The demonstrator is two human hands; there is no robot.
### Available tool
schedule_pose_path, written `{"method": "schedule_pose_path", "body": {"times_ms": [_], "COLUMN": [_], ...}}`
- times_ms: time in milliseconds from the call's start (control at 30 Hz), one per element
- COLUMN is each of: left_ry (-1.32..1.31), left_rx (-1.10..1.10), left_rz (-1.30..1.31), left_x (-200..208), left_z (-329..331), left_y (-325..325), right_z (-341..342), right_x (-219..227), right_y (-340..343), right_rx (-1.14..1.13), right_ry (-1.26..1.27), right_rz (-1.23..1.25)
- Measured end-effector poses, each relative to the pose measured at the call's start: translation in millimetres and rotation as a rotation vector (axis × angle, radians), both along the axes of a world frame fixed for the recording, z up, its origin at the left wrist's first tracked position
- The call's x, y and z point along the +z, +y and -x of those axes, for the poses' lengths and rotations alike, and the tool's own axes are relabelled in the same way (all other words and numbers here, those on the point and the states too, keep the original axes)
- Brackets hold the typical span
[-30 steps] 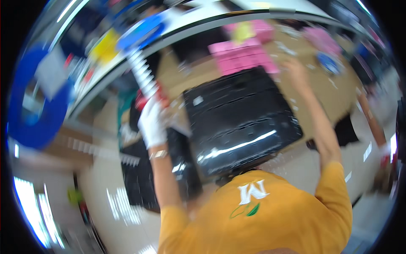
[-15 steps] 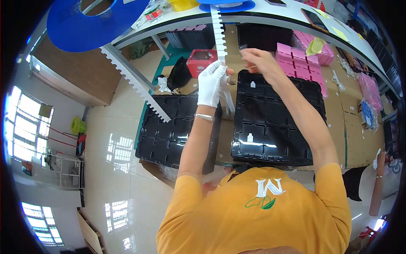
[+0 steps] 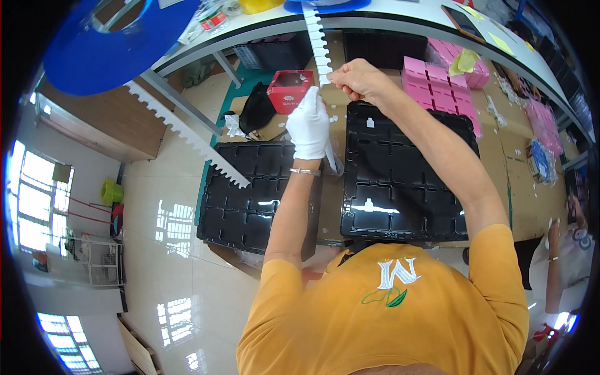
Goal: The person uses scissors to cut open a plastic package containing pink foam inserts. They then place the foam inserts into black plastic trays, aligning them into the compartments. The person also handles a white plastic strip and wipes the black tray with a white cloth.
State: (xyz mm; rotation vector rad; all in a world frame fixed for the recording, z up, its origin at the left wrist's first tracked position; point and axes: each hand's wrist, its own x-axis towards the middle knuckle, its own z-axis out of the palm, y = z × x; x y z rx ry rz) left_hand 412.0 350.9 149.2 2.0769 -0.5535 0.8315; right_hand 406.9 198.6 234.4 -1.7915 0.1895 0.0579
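A white label strip (image 3: 319, 47) with a notched edge runs down from the blue reel (image 3: 331, 7) at the bench edge. My left hand (image 3: 309, 128), in a white glove, is closed on its lower part, and a pale tail of strip hangs below. My bare right hand (image 3: 359, 80) pinches at the strip's right edge, just above the glove; its fingertips hide what lies between them. Below and right is a black plastic tray (image 3: 406, 169) bearing two small white bottle-shaped labels (image 3: 370, 122). Another black tray (image 3: 256, 187) lies to the left, beneath a hanging notched strip (image 3: 181, 131).
A large blue reel (image 3: 119, 44) hangs at upper left beside the white bench (image 3: 400, 22). Behind the trays are a red box (image 3: 290, 90), a black bag (image 3: 257, 111) and pink trays (image 3: 437, 87). Another person's arm (image 3: 554, 262) shows at far right.
My right hand has moved left and slightly down, from apart to the strip's edge. My left hand remains closed on the strip. The whole view has shifted slightly.
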Motion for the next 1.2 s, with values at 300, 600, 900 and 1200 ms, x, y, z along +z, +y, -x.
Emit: {"method": "schedule_pose_path", "body": {"times_ms": [300, 600, 900, 1200], "left_ry": [0.533, 0.575, 0.599, 0.612], "left_rx": [-0.338, -0.279, -0.27, -0.223], "left_rz": [0.469, 0.435, 0.461, 0.389], "left_x": [-25.3, -24.7, -27.7, -26.4], "left_z": [-15.5, 3.0, 4.2, 7.6], "left_y": [25.5, 24.2, 23.5, 21.0], "right_z": [126.3, 165.1, 126.7, 129.7], "right_x": [33.3, -45.1, -60.3, -84.4], "right_y": [-192.7, -258.3, -265.3, -278.6], "right_rx": [0.327, 0.114, 0.485, 0.28], "right_ry": [-0.077, 0.266, 0.013, 0.009], "right_rz": [0.724, 0.785, 1.201, 1.115]}}
